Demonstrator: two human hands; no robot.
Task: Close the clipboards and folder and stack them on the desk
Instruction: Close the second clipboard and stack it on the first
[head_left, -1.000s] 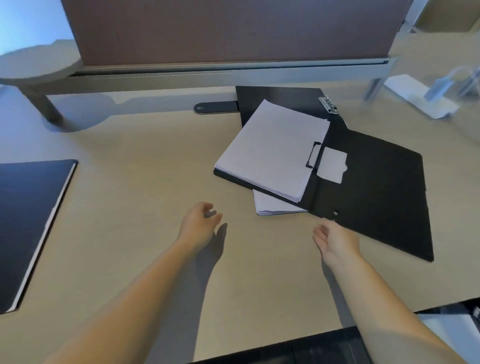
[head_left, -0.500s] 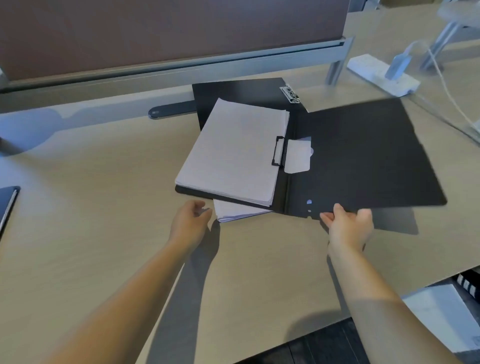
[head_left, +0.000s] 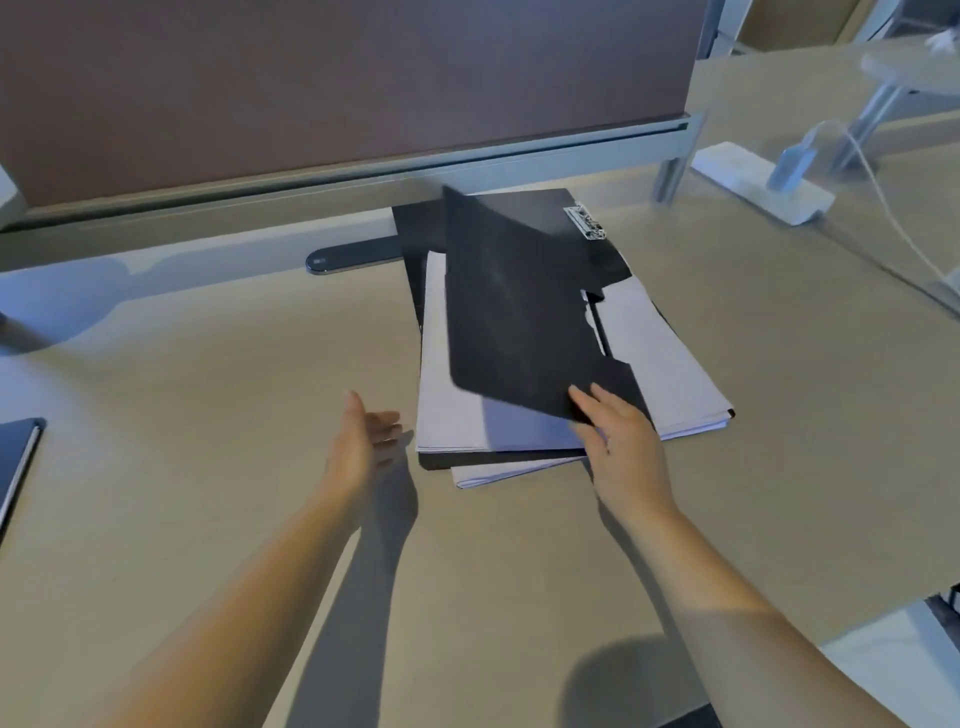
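The black clipboard folder (head_left: 524, 332) lies near the middle of the desk (head_left: 208, 415), close to its far edge by the partition (head_left: 337, 88). Its long axis runs from the near edge toward the far edge, tilted slightly. Its front cover (head_left: 514, 317) is raised, slanting over the white paper stack (head_left: 670, 364). The right hand (head_left: 618, 441) pinches the cover's near corner, thumb on top. The left hand (head_left: 363, 441) hangs open, empty, just left of the stack. A second clipboard (head_left: 540, 208) with a metal clip (head_left: 585, 222) lies underneath, pointing toward the far edge. Another black folder (head_left: 15, 457) rests at the desk's left edge.
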